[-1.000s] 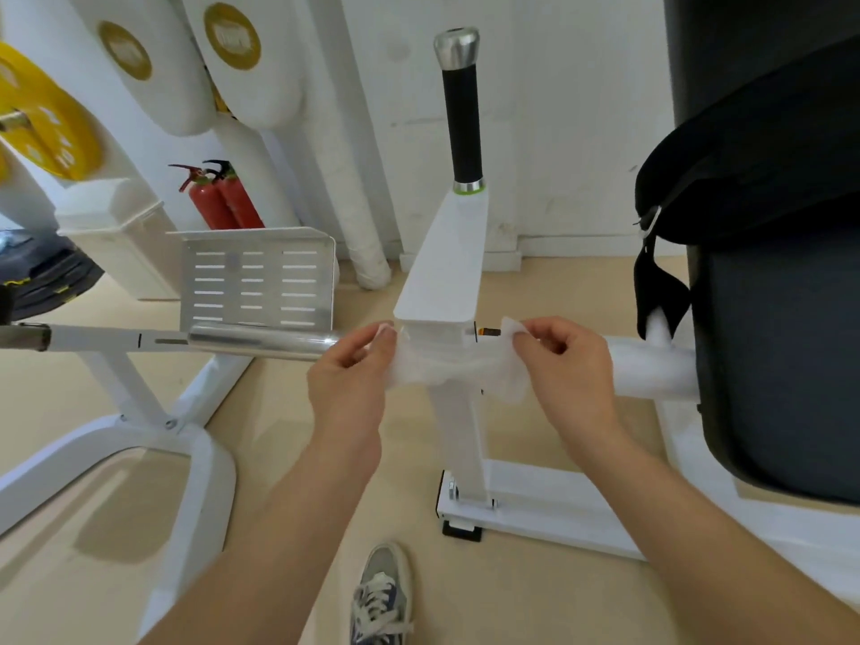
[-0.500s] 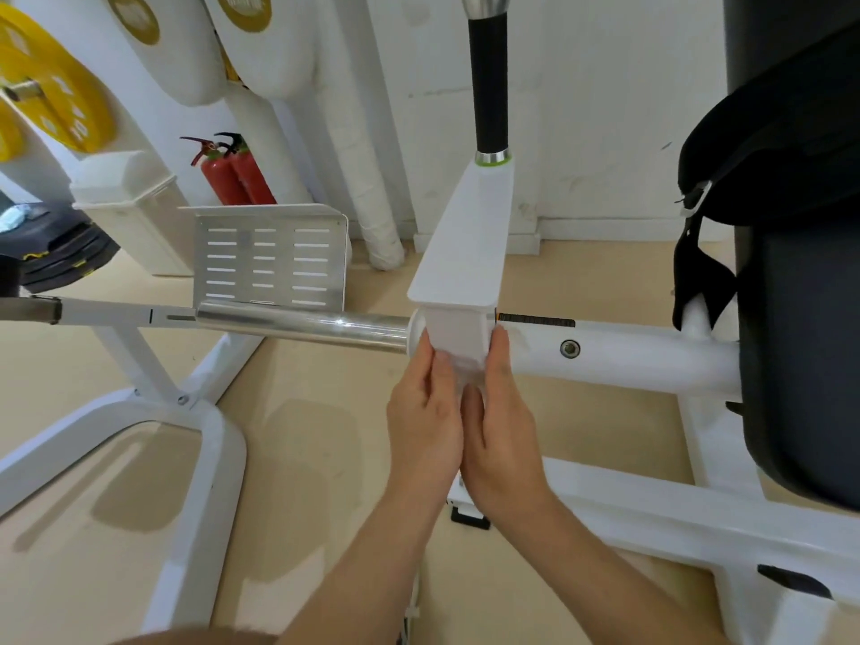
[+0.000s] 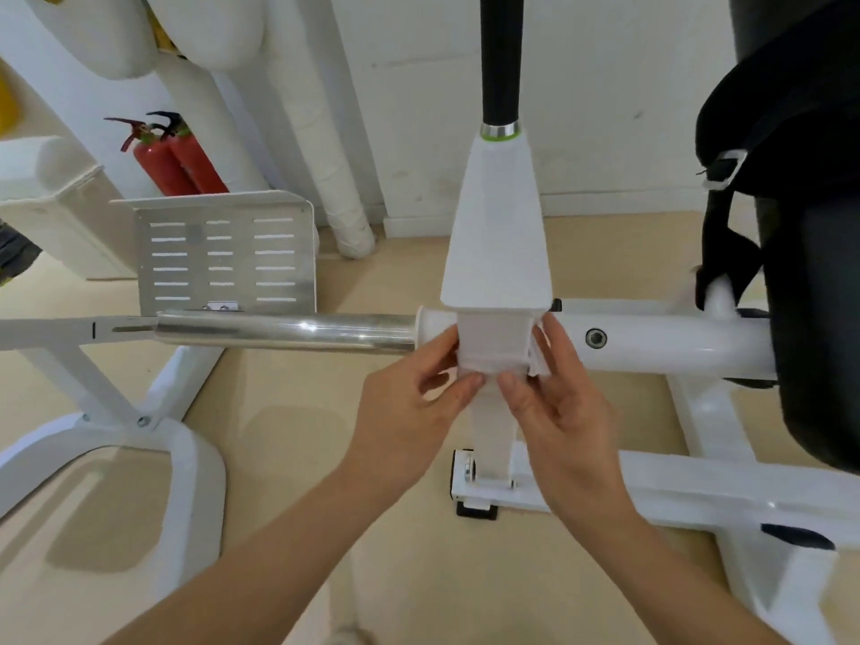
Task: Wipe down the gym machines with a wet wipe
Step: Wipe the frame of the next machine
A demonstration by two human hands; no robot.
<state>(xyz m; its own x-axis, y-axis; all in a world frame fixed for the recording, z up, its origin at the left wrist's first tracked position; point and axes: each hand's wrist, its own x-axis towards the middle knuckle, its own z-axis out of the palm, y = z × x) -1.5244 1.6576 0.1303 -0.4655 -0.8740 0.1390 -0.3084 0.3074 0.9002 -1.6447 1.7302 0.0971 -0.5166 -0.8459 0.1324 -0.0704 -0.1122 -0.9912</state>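
The wet wipe (image 3: 494, 339) is stretched over the near face of the white machine (image 3: 661, 342), on the square block where its upright post meets the horizontal tube, in the middle of the scene. The left hand (image 3: 414, 402) pinches the wipe's lower left edge between thumb and fingertips, and the right hand (image 3: 561, 405) pinches the lower right edge the same way, its fingers reaching up along the block's right side; the two thumbs nearly meet below the block. A chrome bar (image 3: 288, 330) runs left from the block, and a black grip handle (image 3: 501, 62) rises at the far end of the white arm above it. To the right a large black pad (image 3: 819, 295) stands with a black strap (image 3: 726, 253) hanging beside it. Further left a perforated metal plate (image 3: 223, 253) sits tilted behind the bar, with two red fire extinguishers (image 3: 179, 162) at the far wall (image 3: 419, 109), beside a white wrapped pipe (image 3: 346, 211). The floor (image 3: 288, 458) is smooth beige, with the machine's white base rails lying on it near left and near right.
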